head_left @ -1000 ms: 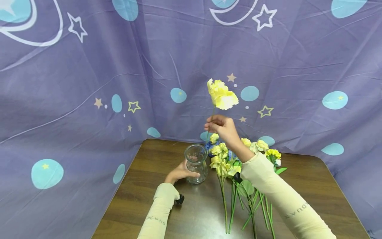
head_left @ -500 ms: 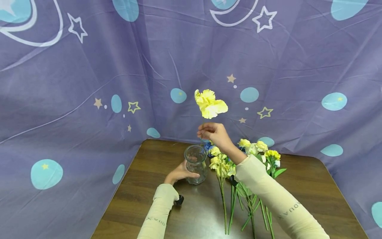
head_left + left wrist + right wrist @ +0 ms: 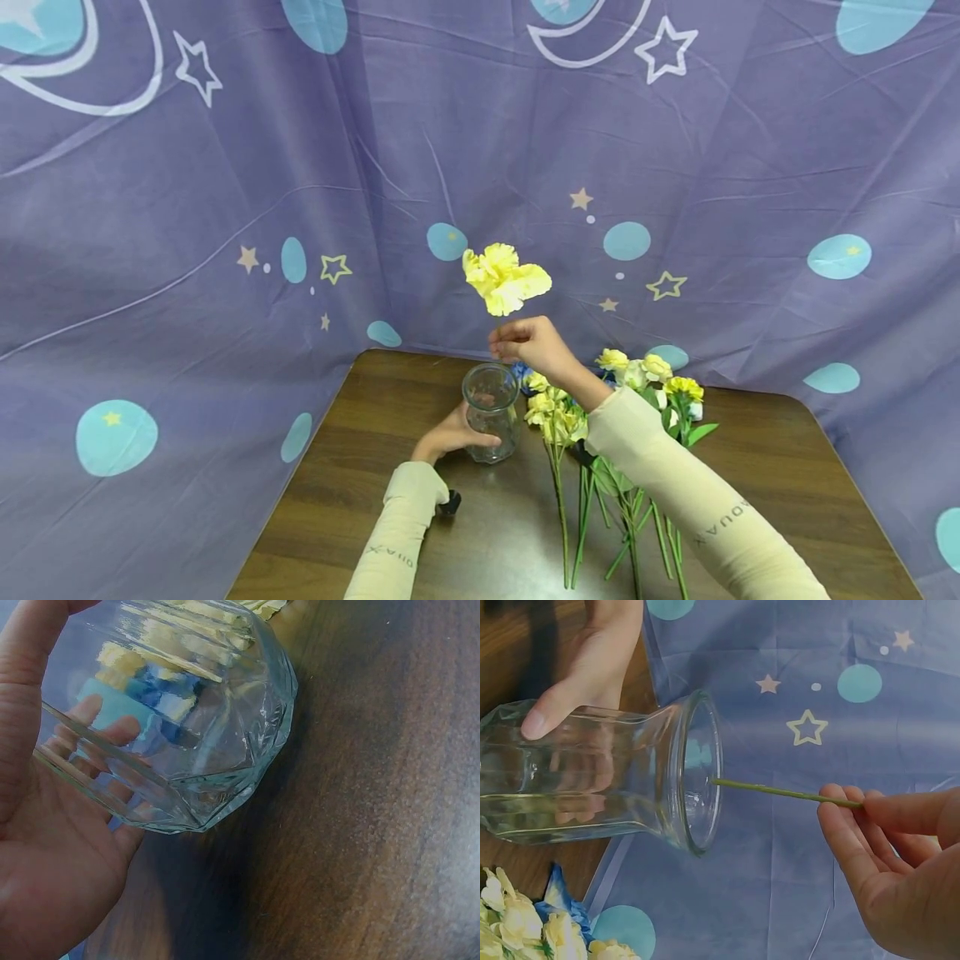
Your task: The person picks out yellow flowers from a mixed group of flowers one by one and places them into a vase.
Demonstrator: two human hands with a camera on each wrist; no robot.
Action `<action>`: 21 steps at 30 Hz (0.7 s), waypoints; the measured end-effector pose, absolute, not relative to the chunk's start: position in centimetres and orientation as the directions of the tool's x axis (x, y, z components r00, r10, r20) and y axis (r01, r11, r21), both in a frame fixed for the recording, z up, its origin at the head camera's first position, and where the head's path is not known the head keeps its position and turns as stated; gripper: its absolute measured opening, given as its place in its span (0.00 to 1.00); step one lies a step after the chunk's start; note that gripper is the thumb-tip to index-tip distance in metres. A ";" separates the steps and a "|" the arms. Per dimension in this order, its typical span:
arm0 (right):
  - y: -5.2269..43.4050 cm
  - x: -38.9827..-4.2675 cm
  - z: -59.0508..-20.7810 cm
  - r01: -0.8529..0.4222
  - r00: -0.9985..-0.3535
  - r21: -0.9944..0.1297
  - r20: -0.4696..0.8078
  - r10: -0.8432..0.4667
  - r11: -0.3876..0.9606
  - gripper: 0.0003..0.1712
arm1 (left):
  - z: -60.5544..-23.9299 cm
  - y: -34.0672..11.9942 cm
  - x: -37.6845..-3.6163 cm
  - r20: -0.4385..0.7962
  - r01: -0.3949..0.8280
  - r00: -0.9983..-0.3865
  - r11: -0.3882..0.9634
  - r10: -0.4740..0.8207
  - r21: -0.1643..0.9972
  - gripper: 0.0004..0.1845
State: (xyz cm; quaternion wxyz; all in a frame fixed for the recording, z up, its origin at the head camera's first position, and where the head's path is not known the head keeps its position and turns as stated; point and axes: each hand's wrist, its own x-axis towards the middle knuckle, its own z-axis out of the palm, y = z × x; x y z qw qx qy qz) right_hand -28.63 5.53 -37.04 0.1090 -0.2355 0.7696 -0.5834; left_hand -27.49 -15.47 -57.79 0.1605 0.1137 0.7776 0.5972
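Backdrop (image 3: 225, 208): purple cloth printed with moons, stars and pale blue discs, hanging behind and draping down to the table edges.

Table (image 3: 750, 467): dark wood-grain top, bearing everything below.

Loose flowers (image 3: 600, 400): yellow, cream and blue heads with long green stems, lying just right of the vase, stems pointing toward the person.

Glass vase (image 3: 491, 412): clear, faceted at the base, flared at the mouth, standing upright on the table. The left hand (image 3: 450, 435) is wrapping it low down, thumb on one side and fingers showing through the glass on the other, steadying it.

Yellow flower (image 3: 504, 277): single bloom hanging above the vase mouth. The right hand (image 3: 528, 342) is pinching its thin green stem (image 3: 780, 792) between thumb and curled fingertips, just below the bloom. In the right wrist view the stem's cut end is sitting right at the vase rim (image 3: 705, 776), at the point of entering.

Handling note: judged from this, the stem is wanting to be kept in line with the opening and lowered slowly, the pinch staying light, the left hand keeping the vase from tipping as the stem meets the glass.
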 end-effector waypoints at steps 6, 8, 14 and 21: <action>5.1 -28.7 -37.1 -0.210 -0.856 -0.951 0.069 -0.512 0.224 0.12 | -57.8 -15.4 -27.5 -0.101 -0.006 -0.922 0.246 0.374 0.969 0.56; 4.9 -28.8 -37.3 -0.215 -0.853 -0.947 0.062 -0.519 0.240 0.11 | -57.8 -15.4 -27.6 -0.097 -0.001 -0.924 0.249 0.371 0.968 0.57; 4.4 -29.2 -38.0 -0.222 -0.843 -0.934 0.040 -0.536 0.280 0.10 | -57.9 -15.3 -27.5 -0.094 0.004 -0.929 0.265 0.357 0.964 0.56; 4.0 -29.4 -38.7 -0.213 -0.832 -0.940 0.032 -0.554 0.266 0.11 | -58.0 -15.4 -27.6 -0.085 0.015 -0.926 0.260 0.369 0.966 0.51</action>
